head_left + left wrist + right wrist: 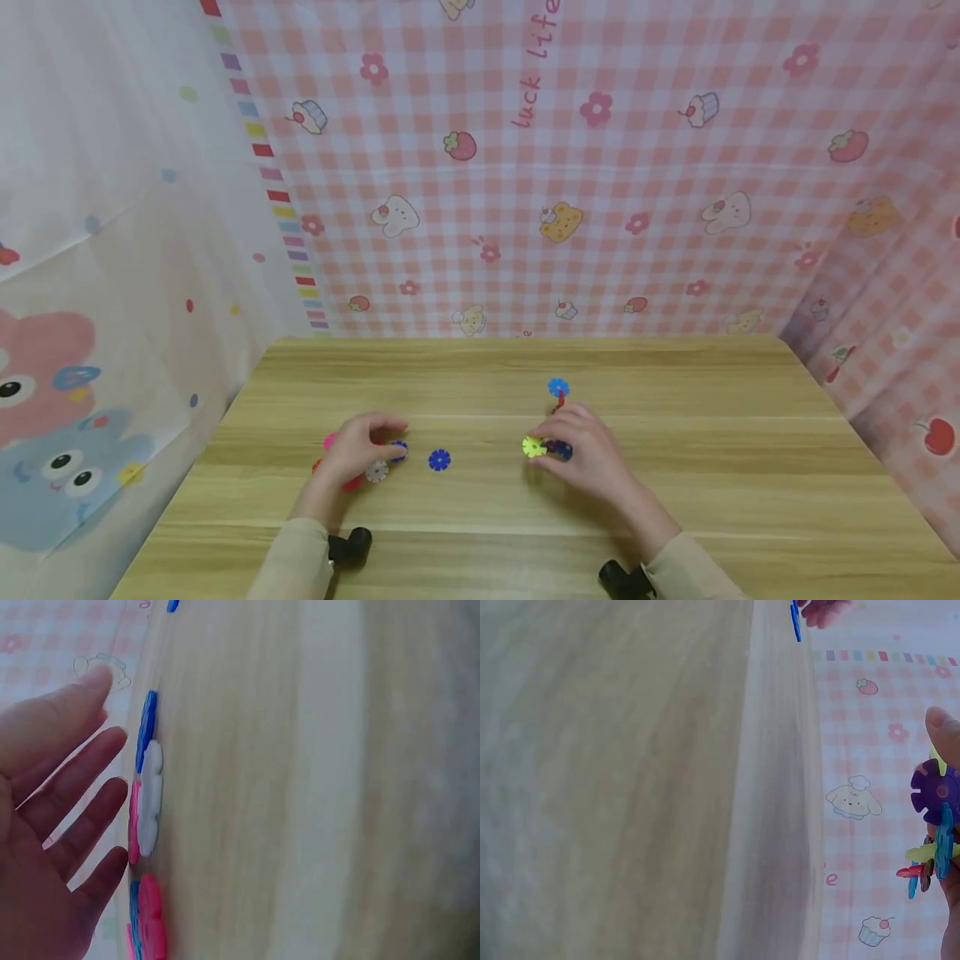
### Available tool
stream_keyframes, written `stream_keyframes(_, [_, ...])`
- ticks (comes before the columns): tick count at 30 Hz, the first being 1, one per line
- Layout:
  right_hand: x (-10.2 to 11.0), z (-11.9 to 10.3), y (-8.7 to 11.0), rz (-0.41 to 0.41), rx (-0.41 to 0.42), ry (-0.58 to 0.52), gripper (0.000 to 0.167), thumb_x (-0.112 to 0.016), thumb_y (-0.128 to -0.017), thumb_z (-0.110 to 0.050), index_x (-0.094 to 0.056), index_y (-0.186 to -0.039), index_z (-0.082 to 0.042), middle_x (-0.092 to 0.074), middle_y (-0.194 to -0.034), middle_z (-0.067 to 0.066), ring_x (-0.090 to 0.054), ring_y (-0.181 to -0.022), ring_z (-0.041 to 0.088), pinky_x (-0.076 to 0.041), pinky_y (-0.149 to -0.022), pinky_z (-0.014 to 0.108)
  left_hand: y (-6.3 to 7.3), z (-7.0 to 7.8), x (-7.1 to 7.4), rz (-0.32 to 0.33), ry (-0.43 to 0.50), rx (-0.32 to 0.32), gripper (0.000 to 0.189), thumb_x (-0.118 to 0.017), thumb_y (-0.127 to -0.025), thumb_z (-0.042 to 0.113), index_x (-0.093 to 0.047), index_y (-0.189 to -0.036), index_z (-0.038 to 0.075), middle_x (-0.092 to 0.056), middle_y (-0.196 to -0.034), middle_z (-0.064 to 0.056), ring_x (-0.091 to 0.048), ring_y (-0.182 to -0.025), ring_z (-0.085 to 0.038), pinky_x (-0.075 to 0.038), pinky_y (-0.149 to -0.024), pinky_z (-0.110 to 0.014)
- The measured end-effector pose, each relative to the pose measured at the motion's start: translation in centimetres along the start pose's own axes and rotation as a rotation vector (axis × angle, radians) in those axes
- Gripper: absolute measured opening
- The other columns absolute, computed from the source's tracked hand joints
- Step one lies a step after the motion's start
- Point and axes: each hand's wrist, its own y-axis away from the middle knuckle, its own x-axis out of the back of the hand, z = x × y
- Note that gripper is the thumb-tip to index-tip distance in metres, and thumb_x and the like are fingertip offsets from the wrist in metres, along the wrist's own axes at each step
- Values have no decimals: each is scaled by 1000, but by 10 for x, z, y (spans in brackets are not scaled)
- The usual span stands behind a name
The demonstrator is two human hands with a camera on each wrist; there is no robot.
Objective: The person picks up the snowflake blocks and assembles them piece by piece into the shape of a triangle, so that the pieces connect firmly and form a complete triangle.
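My right hand (pixel 592 454) holds a chain of slotted plastic snowflake discs joined together. A yellow disc (pixel 534 447) shows at the fingertips and a light blue disc (pixel 558 387) at the far end. The right wrist view shows a purple disc (pixel 926 796) near the thumb, with teal, red, yellow and brown ones below. My left hand (pixel 352 450) hovers low over loose discs, its fingers spread apart in the left wrist view. Near its fingertips is a dark blue disc (pixel 147 731), with a white disc (pixel 151 799) beside it.
Another dark blue disc (pixel 439 460) lies on the wooden table (pixel 480 508) between the hands. Pink and red discs (pixel 152 919) lie partly hidden under the left hand. A checked pink cloth (pixel 480 192) hangs behind the table's far edge.
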Motion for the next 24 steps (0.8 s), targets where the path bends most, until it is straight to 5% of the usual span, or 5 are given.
stream_keyframes(9, [3,0,0,-17,-34,8,35,-94,-65,-20,-77,-95,-14,-72,-94,-7,-55,-91,13,-47,-79,34,-1,-6,3,-43,-98,-46,34,-85,-76,9,-74,-109,7,-69,-110,-5,-59,-110,-30,-43,-101,-51])
stream_keyframes(24, [1,-1,-2,-20,-26,5,34,-94,-66,-20,-77,-95,-14,-72,-94,-7,-55,-91,13,-47,-79,35,0,-21,4,-54,-74,-121,28,-87,-75,13,-75,-100,11,-66,-107,-1,-56,-107,-27,-43,-97,-48])
